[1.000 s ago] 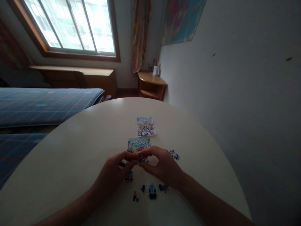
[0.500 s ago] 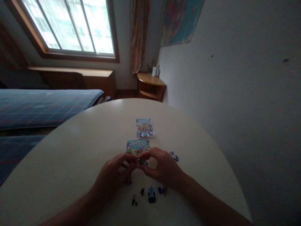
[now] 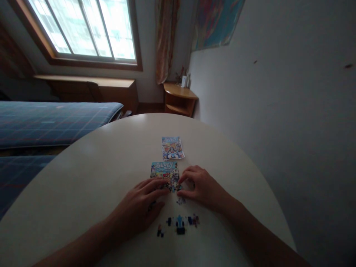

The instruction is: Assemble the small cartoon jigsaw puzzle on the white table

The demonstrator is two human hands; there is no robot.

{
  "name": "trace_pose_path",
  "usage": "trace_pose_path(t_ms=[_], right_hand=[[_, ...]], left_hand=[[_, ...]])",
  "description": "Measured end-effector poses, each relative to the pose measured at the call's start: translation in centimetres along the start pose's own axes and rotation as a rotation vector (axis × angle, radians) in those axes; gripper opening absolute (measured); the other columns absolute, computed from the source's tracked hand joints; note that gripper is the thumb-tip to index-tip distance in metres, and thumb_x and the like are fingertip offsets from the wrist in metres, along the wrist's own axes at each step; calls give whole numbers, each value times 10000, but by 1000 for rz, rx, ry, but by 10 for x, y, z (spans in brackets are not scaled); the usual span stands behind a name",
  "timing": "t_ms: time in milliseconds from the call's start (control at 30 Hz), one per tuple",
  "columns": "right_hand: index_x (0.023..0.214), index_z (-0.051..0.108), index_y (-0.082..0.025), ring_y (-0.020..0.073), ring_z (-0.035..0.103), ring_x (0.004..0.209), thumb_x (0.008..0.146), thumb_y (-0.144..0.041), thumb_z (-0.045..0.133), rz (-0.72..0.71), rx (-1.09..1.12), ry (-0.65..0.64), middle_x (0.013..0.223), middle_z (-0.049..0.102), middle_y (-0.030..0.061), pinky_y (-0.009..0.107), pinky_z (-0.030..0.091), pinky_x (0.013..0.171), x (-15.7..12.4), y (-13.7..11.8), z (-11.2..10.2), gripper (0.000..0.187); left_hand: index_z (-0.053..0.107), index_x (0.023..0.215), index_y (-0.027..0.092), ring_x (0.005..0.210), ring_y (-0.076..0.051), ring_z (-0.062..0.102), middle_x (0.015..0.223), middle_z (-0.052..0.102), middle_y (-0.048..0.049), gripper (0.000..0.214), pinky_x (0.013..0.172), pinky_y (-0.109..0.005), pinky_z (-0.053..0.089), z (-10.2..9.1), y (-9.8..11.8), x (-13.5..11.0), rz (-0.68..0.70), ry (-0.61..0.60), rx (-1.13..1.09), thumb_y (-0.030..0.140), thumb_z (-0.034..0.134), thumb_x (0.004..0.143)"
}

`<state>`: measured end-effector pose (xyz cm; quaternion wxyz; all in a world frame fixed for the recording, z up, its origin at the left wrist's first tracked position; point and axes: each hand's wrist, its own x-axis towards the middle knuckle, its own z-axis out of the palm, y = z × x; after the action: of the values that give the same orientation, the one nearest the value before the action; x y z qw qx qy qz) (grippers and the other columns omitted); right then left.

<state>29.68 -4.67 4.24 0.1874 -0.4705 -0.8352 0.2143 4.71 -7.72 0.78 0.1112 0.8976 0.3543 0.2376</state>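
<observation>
My left hand (image 3: pixel 146 202) lies with fingers outstretched over the lower left of a colourful Bluey card (image 3: pixel 164 168). My right hand (image 3: pixel 200 187) is at the card's lower right corner, thumb and forefinger apart. Whether a tiny piece lies between those fingertips is too blurred to tell. Just below the right thumb are small whitish pieces (image 3: pixel 180 200). Closer to me is a blue and black toy piece (image 3: pixel 180 224), with dark and reddish small pieces (image 3: pixel 194 220) to its right. A small dark piece (image 3: pixel 160 231) lies to its lower left.
Beyond the card lies a printed packet (image 3: pixel 172 148) on the round white table (image 3: pixel 111 159). A bed with a plaid mattress (image 3: pixel 55 122) stands to the left. The wall (image 3: pixel 278 111) runs along the right, and a wooden corner cabinet (image 3: pixel 180 92) stands behind.
My hands have moved apart from a shared pinch on a small piece. The left fingers have spread over the card and the right hand has shifted right. The view has tilted slightly.
</observation>
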Motion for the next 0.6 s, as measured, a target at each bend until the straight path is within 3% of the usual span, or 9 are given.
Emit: trace_pose_path(t_ms=[400,600], right_hand=[[991,760,-278,223,581,1022,761,-250,804,-42,38,-27,1038,675,42,401,428,963,-2,4,0,236],[1015,755,-246,223,589,1038,756,-248,801,-40,27,-24,1051,682,56,404,420,983,-1,1,-1,263]], left_hand=[[612,1270,269,1221,-241,574,1353,602,-43,360,1032,-490,508,-1,0,0,4,-29,16,175,529,933],[625,1250,255,1203,-239,587,1326,620,-54,338,1022,-483,518,0,-1,-1,24,-3,4,178,519,938]])
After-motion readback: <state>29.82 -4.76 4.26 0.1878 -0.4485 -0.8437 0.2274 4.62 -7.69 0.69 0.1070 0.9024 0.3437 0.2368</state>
